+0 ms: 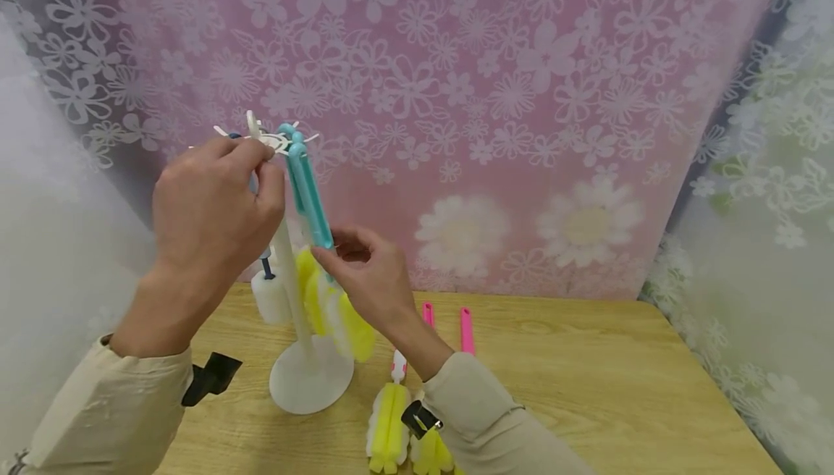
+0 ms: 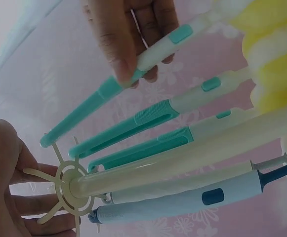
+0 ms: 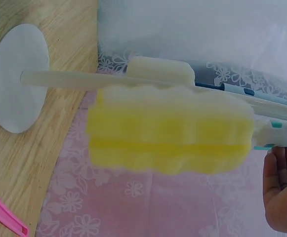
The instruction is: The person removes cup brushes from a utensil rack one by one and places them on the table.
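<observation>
A white stand [image 1: 287, 272] bears a ring of hooks [image 2: 74, 190] at its top. My left hand [image 1: 215, 207] holds that ring, its fingers among the hooks. The thumb and fingers of my right hand [image 1: 374, 279] pinch a bottle brush [image 2: 158, 52] by its teal and white handle. This handle's end meets a hook in the left wrist view; whether it is hooked on, I cannot tell. Two more teal-handled brushes [image 2: 123, 136] hang beside it. Yellow and white sponge heads [image 3: 173, 143] hang below, near the pole.
A blue-handled brush [image 2: 183, 197] with a white sponge head [image 1: 268, 297] hangs on the stand's other side. The round base [image 1: 311, 388] stands on a wooden table [image 1: 573, 373]. Pink-handled sponge brushes [image 1: 389, 428] lie near my right forearm. A flowered pink curtain [image 1: 521, 135] hangs behind.
</observation>
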The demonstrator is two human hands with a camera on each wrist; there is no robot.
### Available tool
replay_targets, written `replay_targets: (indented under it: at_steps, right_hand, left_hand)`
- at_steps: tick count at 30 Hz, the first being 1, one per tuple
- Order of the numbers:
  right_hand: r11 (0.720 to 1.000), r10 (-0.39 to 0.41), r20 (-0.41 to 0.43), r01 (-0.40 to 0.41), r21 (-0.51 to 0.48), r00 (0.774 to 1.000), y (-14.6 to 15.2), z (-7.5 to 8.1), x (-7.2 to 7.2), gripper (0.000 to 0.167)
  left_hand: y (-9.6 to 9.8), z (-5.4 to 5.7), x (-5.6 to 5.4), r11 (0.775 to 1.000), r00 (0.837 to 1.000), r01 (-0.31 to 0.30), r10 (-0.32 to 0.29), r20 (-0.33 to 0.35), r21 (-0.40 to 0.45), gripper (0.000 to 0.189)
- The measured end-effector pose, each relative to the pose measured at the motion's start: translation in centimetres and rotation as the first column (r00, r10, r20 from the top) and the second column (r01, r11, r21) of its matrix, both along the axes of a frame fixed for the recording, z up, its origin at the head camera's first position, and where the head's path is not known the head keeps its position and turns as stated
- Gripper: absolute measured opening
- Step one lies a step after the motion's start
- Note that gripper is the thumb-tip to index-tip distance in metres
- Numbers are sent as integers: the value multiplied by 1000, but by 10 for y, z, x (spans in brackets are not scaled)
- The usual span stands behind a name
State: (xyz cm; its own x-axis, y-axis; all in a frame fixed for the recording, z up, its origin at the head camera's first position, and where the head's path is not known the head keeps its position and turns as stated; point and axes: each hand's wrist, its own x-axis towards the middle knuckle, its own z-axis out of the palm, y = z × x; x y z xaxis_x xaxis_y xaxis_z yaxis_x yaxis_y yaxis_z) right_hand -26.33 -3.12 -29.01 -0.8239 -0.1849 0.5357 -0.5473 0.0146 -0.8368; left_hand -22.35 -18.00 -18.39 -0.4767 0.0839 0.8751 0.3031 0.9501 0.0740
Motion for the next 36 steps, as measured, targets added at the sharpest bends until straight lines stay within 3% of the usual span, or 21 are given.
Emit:
replay_targets:
  at_steps: [5, 12, 16, 22, 26, 30, 36]
  right_hand:
    - [1000, 8, -28, -8, 5, 1000, 7, 5, 3, 28]
    - [1000, -7, -113, 7, 5, 994, 35, 15, 7, 25]
    - [996, -75, -171, 81, 29, 982, 63, 18, 6, 23]
    - [972, -208, -238, 227, 57, 949, 112, 20, -1, 23]
    - [941, -307, -175, 326, 94, 935, 148, 11, -3, 25]
    - [891, -409, -78, 417, 181, 909, 182, -5, -4, 31]
    - [837, -489, 130, 422, 347, 863, 217, -45, -6, 40]
  left_hand:
    - [1, 0, 0, 1000, 1000, -16, 16, -15, -17, 32]
    - [4, 1, 0, 999, 999, -35, 36, 17, -35, 29]
    - [4, 2, 1, 998, 998, -39, 40, 38, -42, 27]
    - [6, 2, 0, 995, 997, -79, 81, 16, -65, 23]
    - [8, 1, -2, 992, 995, -104, 103, -18, -78, 21]
    - [8, -2, -4, 995, 992, -95, 91, -81, -43, 21]
    - [9, -5, -6, 997, 990, -72, 70, -126, -10, 38]
